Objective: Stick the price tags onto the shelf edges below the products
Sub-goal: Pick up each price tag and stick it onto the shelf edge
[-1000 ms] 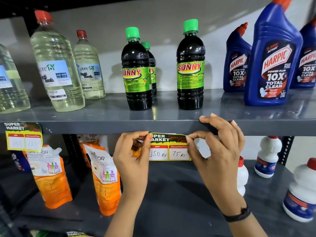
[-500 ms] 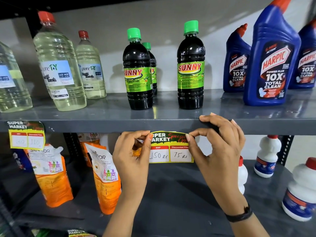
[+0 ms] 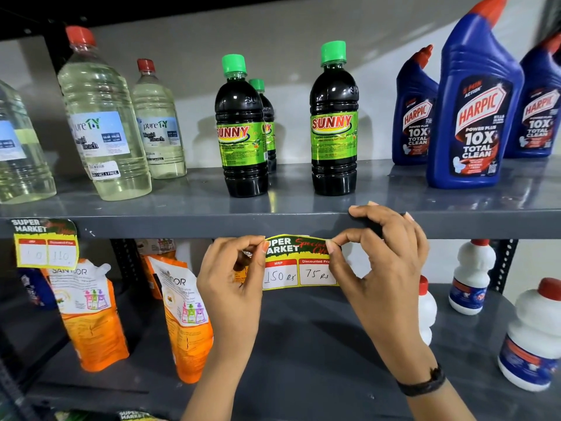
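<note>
A yellow and green price tag (image 3: 299, 262), marked 150 and 75, hangs just under the grey shelf edge (image 3: 182, 227), below the dark Sunny bottles (image 3: 333, 129). My left hand (image 3: 233, 281) pinches the tag's upper left corner between thumb and forefinger. My right hand (image 3: 382, 262) pinches its upper right corner, with the other fingers resting on the shelf edge. The tag's top bows slightly upward. A second price tag (image 3: 45, 243) is stuck on the shelf edge at the far left, under the clear bleach bottles (image 3: 100, 123).
Blue Harpic bottles (image 3: 473, 117) stand at the right of the upper shelf. On the lower shelf are orange refill pouches (image 3: 91, 314) at the left and white bottles (image 3: 534, 335) with red caps at the right. More tags (image 3: 133, 416) lie at the bottom edge.
The tag has shifted slightly up and to the right toward the shelf edge, held by both hands. The pinch on both corners is unchanged.
</note>
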`<state>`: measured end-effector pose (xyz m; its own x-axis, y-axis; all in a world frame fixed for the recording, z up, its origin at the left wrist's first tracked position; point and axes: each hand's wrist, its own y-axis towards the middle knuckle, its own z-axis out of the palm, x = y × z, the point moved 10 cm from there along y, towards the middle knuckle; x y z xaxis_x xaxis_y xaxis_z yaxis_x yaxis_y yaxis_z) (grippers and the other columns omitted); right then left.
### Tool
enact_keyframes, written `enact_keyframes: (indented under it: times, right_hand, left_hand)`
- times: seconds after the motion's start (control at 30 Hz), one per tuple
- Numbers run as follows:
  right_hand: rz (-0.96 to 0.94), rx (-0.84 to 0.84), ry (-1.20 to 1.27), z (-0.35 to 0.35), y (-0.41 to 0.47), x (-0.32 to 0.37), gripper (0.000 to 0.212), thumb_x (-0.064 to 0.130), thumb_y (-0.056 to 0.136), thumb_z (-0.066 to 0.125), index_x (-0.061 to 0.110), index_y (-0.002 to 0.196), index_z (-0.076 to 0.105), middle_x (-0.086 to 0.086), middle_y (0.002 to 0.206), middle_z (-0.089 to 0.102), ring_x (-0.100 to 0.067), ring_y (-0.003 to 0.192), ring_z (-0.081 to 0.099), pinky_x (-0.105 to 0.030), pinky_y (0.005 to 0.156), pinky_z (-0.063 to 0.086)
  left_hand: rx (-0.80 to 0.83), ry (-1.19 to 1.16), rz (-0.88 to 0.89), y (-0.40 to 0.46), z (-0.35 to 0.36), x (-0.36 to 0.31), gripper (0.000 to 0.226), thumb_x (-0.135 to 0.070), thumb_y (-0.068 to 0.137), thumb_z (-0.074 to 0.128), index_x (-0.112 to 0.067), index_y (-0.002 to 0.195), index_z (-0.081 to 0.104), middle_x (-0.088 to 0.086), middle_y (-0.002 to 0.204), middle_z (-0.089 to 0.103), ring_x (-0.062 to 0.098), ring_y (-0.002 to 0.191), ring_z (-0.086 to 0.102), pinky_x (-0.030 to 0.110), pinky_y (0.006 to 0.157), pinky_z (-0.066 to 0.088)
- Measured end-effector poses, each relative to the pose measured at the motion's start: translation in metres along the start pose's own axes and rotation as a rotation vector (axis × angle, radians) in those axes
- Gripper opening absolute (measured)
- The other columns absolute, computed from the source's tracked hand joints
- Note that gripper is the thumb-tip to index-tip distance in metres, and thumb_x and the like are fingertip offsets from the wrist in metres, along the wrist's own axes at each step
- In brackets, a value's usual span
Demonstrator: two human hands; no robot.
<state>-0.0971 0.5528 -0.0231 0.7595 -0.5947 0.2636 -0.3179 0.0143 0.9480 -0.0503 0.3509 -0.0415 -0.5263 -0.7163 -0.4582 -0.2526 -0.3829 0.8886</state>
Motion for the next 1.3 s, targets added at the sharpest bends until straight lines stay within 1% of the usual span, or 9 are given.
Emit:
enact_keyframes:
  times: [0.2,0.3,0.4,0.57,0.8,0.93,1.03,1.13,1.3]
  right_hand:
    - [0.001,-0.006,0.033,-0.002,0.000,0.000,0.010,0.028,0.083,0.061,0.019,0.081,0.065,0.001,0.111,0.061,-0.016,0.117,0.051,-0.036,0.112,0.022]
    - [0.012,-0.025,0.038,-0.003,0.001,-0.001,0.008,0.027,0.083,0.062,0.020,0.082,0.065,0.002,0.109,0.062,-0.013,0.114,0.052,-0.035,0.111,0.022]
    - [0.025,-0.053,0.027,-0.005,0.004,0.000,0.004,0.025,0.082,0.066,0.021,0.082,0.065,0.004,0.105,0.062,-0.010,0.110,0.052,-0.032,0.107,0.023]
    - [0.071,-0.097,-0.041,-0.006,0.012,0.000,0.008,0.031,0.085,0.064,0.023,0.084,0.065,0.008,0.096,0.064,-0.008,0.098,0.050,-0.029,0.090,0.023]
    - [0.100,-0.106,-0.100,-0.006,0.015,-0.001,0.007,0.032,0.084,0.066,0.025,0.085,0.065,0.008,0.091,0.063,-0.010,0.092,0.050,-0.026,0.086,0.019]
    - [0.105,-0.100,-0.100,-0.004,0.017,-0.001,0.008,0.033,0.084,0.067,0.026,0.088,0.065,0.008,0.091,0.063,-0.011,0.092,0.050,-0.029,0.086,0.021]
    - [0.102,-0.105,-0.106,-0.005,0.016,-0.001,0.011,0.033,0.085,0.067,0.025,0.092,0.065,0.007,0.092,0.063,-0.013,0.093,0.051,-0.031,0.086,0.021]
    - [0.101,-0.094,-0.126,-0.004,0.015,-0.001,0.015,0.033,0.085,0.066,0.024,0.098,0.065,0.006,0.094,0.062,-0.015,0.095,0.051,-0.032,0.084,0.022]
    - [0.081,-0.105,-0.141,-0.003,0.013,-0.001,0.014,0.030,0.085,0.067,0.023,0.098,0.067,0.005,0.096,0.063,-0.016,0.097,0.050,-0.031,0.082,0.021]
  left_hand:
    - [-0.009,-0.004,0.023,0.001,-0.003,-0.008,0.013,-0.021,0.085,0.060,-0.010,0.089,0.067,-0.013,0.086,0.058,0.006,0.080,0.058,0.010,0.069,0.044]
    - [-0.013,-0.002,0.027,0.005,-0.002,-0.008,0.010,-0.018,0.085,0.061,-0.010,0.089,0.067,-0.006,0.084,0.060,0.010,0.079,0.059,0.013,0.070,0.045]
    - [-0.022,0.006,0.036,0.011,-0.001,-0.009,0.004,-0.012,0.085,0.065,-0.011,0.088,0.067,-0.001,0.082,0.061,0.015,0.078,0.059,0.020,0.069,0.048]
    - [-0.059,0.017,0.048,0.021,0.001,-0.011,0.003,-0.010,0.085,0.066,-0.010,0.087,0.068,-0.002,0.081,0.060,0.019,0.076,0.059,0.031,0.067,0.050]
    - [-0.073,0.070,0.056,0.022,0.005,-0.009,0.004,-0.015,0.085,0.066,-0.012,0.087,0.067,-0.006,0.082,0.059,0.020,0.076,0.055,0.043,0.065,0.049]
    - [-0.105,0.221,0.102,0.022,0.007,-0.018,0.013,-0.024,0.082,0.069,-0.016,0.093,0.068,0.002,0.093,0.063,0.024,0.087,0.055,0.034,0.077,0.042]
    - [-0.022,0.282,0.197,0.026,0.027,-0.037,0.013,-0.028,0.083,0.069,-0.019,0.092,0.069,-0.001,0.096,0.067,0.022,0.094,0.058,0.036,0.082,0.037]
    - [0.069,0.261,0.227,0.027,0.045,-0.045,0.012,-0.030,0.087,0.062,-0.022,0.088,0.070,-0.008,0.092,0.068,0.014,0.091,0.059,0.032,0.085,0.030]
    - [0.061,0.230,0.239,0.025,0.047,-0.041,0.009,-0.026,0.087,0.062,-0.021,0.087,0.069,-0.007,0.089,0.067,0.013,0.085,0.059,0.032,0.084,0.028]
